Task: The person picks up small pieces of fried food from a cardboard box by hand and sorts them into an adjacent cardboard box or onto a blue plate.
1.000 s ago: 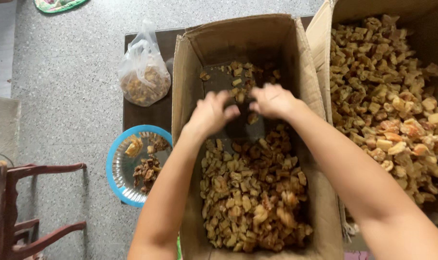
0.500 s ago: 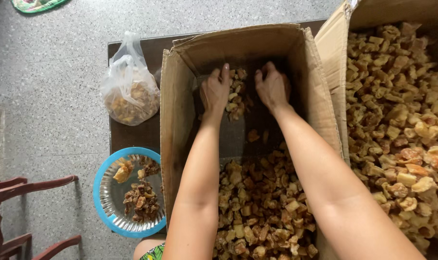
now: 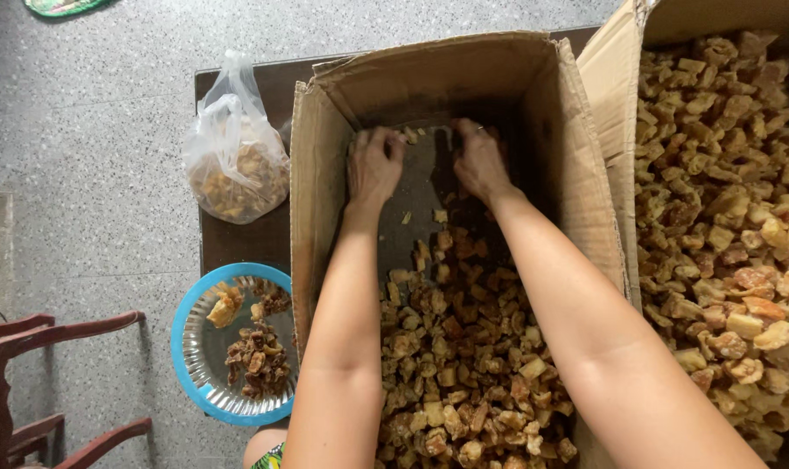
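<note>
Head view: both hands reach to the far end of a cardboard box point(image 3: 325, 174). Left hand point(image 3: 373, 165) lies palm down, fingers curled over a few brown chunks point(image 3: 464, 373); right hand point(image 3: 479, 161) likewise cupped, and I cannot tell whether either grips any. Most chunks are heaped at the near end. Left of the box: a blue-rimmed plate point(image 3: 186, 347) and a plastic bag point(image 3: 234, 165). To the right stands a second full box point(image 3: 724, 217).

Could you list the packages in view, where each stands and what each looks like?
Middle box: open brown cardboard, part full of brown chunks; both hands reach inside.
Right box: open brown cardboard beside it, heaped with paler chunks.
Bag: clear plastic, knotted, on the dark table left of the middle box, holding chunks.
No labels, signs or screens show.
</note>
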